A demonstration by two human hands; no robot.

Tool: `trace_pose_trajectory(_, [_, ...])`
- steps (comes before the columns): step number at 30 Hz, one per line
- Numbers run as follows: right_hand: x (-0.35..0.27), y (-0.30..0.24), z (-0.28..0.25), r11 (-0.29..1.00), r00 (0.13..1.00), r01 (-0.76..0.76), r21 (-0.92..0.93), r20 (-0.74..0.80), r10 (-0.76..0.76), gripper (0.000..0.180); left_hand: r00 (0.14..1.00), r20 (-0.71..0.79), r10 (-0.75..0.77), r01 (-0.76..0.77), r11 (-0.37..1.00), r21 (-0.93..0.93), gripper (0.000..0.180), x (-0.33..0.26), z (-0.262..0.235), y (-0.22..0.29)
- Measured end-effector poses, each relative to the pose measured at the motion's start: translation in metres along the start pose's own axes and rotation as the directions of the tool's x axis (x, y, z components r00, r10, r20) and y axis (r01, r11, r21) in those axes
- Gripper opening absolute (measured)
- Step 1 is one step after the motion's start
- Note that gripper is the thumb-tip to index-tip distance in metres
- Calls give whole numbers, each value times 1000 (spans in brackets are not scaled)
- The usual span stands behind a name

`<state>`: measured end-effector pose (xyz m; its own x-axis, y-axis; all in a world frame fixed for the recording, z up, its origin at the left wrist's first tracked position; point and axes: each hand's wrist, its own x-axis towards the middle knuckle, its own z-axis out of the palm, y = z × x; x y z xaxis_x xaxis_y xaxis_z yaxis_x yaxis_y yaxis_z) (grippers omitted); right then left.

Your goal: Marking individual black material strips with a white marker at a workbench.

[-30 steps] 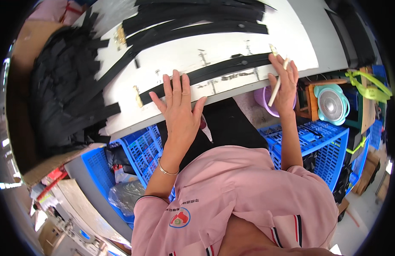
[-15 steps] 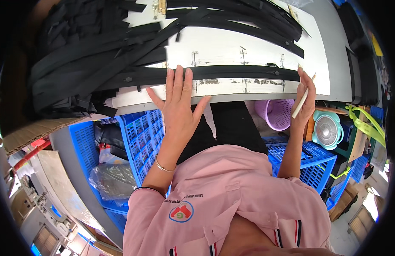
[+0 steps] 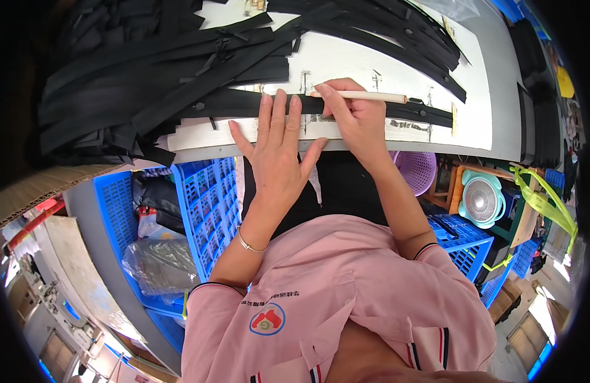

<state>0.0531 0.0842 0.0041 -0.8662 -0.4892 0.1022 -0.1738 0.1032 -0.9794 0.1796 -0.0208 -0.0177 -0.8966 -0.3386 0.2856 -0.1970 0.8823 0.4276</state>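
Observation:
My left hand (image 3: 276, 153) lies flat with fingers spread, its fingertips on a long black zipper strip (image 3: 234, 104). That strip runs left to right along the near side of a white board (image 3: 343, 60), which carries dark marks and short lines. Just right of it, my right hand (image 3: 360, 124) pinches a white pencil (image 3: 381, 97). The pencil is held nearly level, its tip pointing left at the strip beside my left fingertips. Whether the tip touches the strip I cannot tell. Small sliders or pulls show on some strips.
Many black strips (image 3: 116, 83) are heaped on the left, with more (image 3: 397, 38) across the back of the board. The grey table edge (image 3: 448, 150) runs in front of me. Below it stand blue crates (image 3: 206, 217), a purple basket (image 3: 417, 171) and a turquoise fan-like thing (image 3: 481, 199).
My right hand has moved left from the strip's right end to beside my left hand, and the pencil now points left at the strip. The left hand stays flat on the strip.

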Motion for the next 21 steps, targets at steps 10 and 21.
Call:
trace_pose_trajectory(10, [0, 5, 1, 999, 999, 39, -36, 19, -38, 14, 1000, -15, -8, 8, 999, -31, 79, -1, 0, 0])
trace_pose_trajectory(21, [-3, 9, -3, 998, 998, 57, 16, -10, -57, 15, 1000, 15, -23, 23, 1000, 11, 80, -1, -1, 0])
